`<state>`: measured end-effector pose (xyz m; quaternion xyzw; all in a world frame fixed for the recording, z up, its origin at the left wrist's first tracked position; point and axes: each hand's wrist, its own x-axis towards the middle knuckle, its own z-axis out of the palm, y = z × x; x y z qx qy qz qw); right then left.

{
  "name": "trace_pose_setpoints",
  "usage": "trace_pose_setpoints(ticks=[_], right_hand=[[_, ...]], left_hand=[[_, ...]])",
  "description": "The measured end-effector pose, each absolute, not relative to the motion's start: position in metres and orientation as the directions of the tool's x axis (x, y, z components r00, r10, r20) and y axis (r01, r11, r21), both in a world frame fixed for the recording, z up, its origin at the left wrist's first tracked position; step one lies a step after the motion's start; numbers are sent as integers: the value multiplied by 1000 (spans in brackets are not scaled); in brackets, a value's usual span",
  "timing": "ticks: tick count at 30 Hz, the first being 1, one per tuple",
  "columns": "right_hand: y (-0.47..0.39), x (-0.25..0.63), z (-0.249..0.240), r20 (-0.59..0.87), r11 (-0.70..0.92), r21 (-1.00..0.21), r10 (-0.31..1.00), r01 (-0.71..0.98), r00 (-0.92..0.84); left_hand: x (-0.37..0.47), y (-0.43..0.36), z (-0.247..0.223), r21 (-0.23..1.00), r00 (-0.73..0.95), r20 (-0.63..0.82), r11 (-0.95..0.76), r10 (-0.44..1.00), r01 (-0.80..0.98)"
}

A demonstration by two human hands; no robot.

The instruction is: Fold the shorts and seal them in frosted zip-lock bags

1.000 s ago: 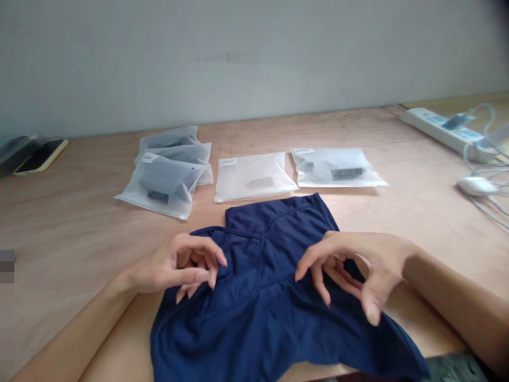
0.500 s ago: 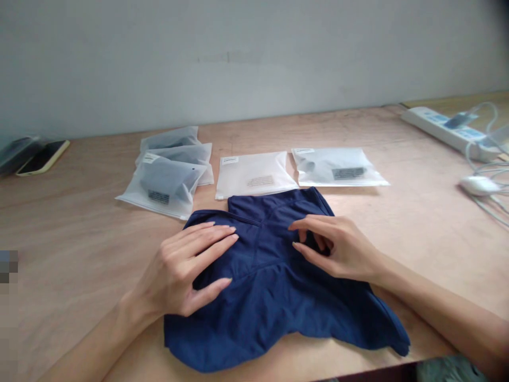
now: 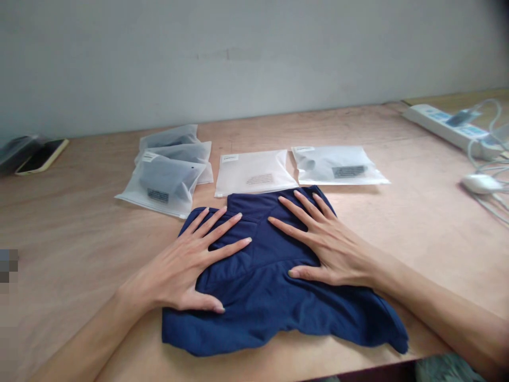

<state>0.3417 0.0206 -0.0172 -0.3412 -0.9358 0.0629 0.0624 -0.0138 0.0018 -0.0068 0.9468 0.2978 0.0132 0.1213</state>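
A pair of navy blue shorts [image 3: 274, 297] lies spread on the wooden table, its waistband toward the wall and its legs toward me. My left hand [image 3: 191, 260] rests flat on the left side of the fabric, fingers spread. On the right side, my right hand [image 3: 322, 239] also presses down with its fingers fanned out. Neither hand grips the cloth. Some wrinkles run across the lower part of the shorts.
Just beyond the waistband lies a white zip bag [image 3: 254, 172]. To its right is a filled frosted bag [image 3: 338, 165]; several more frosted bags [image 3: 163, 183] overlap at left. A phone [image 3: 42, 157] lies far left. A power strip [image 3: 449, 130] with cables sits at right.
My right hand has opened from a loose curl and flattened onto the shorts, farther up. The left fingers have spread wider. The near edge of the shorts has shifted slightly.
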Motion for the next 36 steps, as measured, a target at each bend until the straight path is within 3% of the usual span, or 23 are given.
trace_pose_setpoints(ticks=[17,36], right_hand=[[19,343,-16,80,760,-165,646,629,-759],[20,343,-16,85,763,-151,644,629,-760]], left_hand=[[-6,-8,-7,262,847,-21,-814,532,518],[-8,-4,-8,211,825,-32,-803,565,558]])
